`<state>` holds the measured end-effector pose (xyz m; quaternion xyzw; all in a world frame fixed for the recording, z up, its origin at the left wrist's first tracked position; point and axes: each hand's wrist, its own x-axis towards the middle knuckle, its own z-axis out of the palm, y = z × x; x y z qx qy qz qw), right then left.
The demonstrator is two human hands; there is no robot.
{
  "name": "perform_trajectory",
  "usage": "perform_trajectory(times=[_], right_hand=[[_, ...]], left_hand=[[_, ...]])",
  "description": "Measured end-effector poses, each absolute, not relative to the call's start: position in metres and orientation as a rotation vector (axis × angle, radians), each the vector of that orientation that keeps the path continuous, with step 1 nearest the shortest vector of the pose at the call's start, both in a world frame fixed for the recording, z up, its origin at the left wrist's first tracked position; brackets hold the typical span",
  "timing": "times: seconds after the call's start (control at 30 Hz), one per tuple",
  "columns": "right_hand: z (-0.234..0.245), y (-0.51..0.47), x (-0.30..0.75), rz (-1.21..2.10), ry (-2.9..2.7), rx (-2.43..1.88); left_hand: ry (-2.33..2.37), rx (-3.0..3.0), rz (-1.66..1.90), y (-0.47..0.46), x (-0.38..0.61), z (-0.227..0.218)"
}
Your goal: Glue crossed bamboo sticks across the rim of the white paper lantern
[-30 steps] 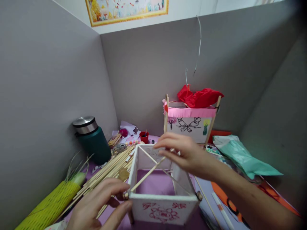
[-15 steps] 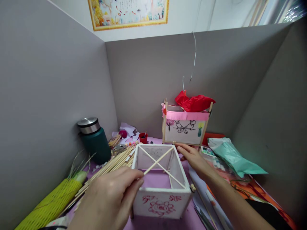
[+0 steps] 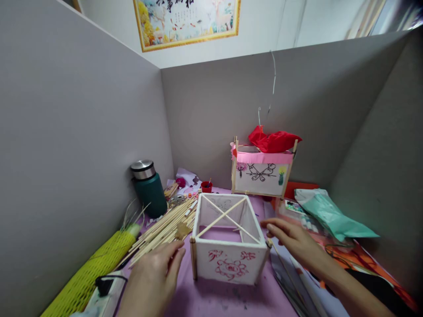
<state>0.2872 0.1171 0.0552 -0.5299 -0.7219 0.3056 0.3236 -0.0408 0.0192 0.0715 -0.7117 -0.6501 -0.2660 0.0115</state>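
A white paper lantern frame (image 3: 228,264) stands upright on the purple tabletop, its front panel bearing a red flower drawing. Two thin sticks (image 3: 224,214) cross diagonally over its open top, and short wooden posts (image 3: 194,259) run up its corners. My left hand (image 3: 153,275) is just left of the frame, apart from it, fingers loosely bent with nothing visible in them. To the right of the frame hovers my right hand (image 3: 291,235), fingers stretched toward its right side and holding nothing that I can see.
Behind stands another lantern (image 3: 261,176) with pink trim and red cloth (image 3: 274,140). On the left are thin bamboo sticks (image 3: 165,226), a green bottle (image 3: 150,193), yellow netting (image 3: 95,264) and a power strip (image 3: 107,293). A mint plastic bag (image 3: 333,215) lies to the right.
My left hand has let go of the crossed stick and moved down and left. My right hand has drawn back from the far right corner toward me. The view has shifted slightly.
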Motion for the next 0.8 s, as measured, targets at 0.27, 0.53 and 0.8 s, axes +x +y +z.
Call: perform_trajectory(times=[0.27,0.53,0.8], right_hand=[[0.034,0.05,0.269,0.723,-2.108,-1.508],[0.017,0.031,0.245,0.592,-2.058,-1.522],[-0.001,0.03,0.235,0.394,-2.032,-1.659]], left_hand=[[-2.364,-2.262,-0.806,0.015,-0.026,0.026],[-2.334,-2.322,-0.895,0.017,-0.018,0.02],[-2.278,-2.282,-0.769,0.017,-0.013,0.005]])
